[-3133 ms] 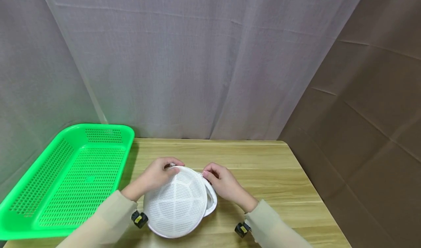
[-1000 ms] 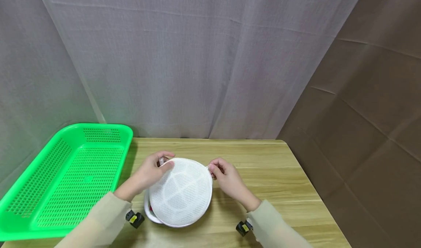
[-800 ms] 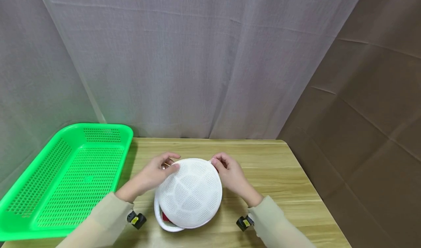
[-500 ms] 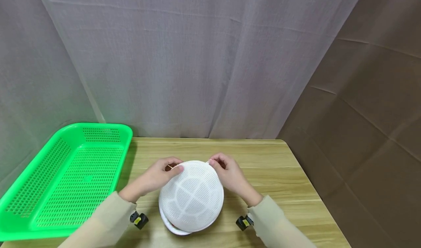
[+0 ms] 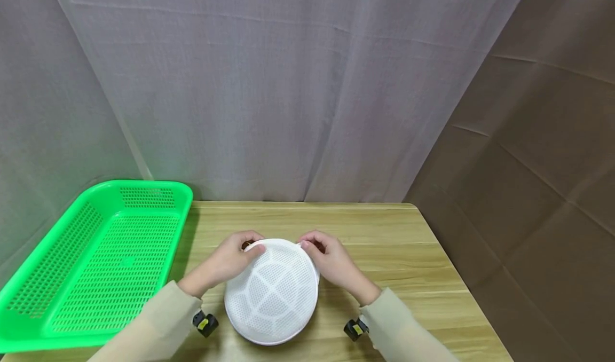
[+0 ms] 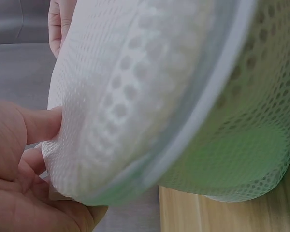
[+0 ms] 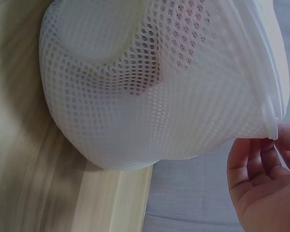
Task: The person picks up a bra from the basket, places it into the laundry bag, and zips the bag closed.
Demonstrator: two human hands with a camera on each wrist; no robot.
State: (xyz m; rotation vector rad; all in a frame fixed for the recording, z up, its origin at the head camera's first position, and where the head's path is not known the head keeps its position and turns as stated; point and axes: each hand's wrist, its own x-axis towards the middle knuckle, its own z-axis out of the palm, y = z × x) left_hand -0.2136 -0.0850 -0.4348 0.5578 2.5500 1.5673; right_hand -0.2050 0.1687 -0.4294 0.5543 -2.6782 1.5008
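A round white mesh laundry bag (image 5: 271, 298) stands on the wooden table, its flat mesh top tilted toward me. At its far left edge my left hand (image 5: 233, 258) pinches the rim, thumb on top and fingers behind. My right hand (image 5: 331, 260) pinches the edge at the far right, thumb against curled fingers. The right wrist view has the right hand's fingertips (image 7: 275, 140) at the end of the bag's smooth white edge band (image 7: 261, 87). Something reddish (image 7: 186, 34) shows through the mesh wall. In the left wrist view, the left thumb (image 6: 43, 125) presses into the mesh.
A green plastic basket (image 5: 184, 207) with slotted walls stands on the left of the table (image 5: 384, 228). Grey cloth (image 5: 240, 111) hangs behind the table, and a brown cloth (image 5: 543, 164) rises along the right side.
The bag shifted right, then back left, with both hands on it. Its top now covers the opening; a gap showed at the right earliest, later at the lower left with something red inside.
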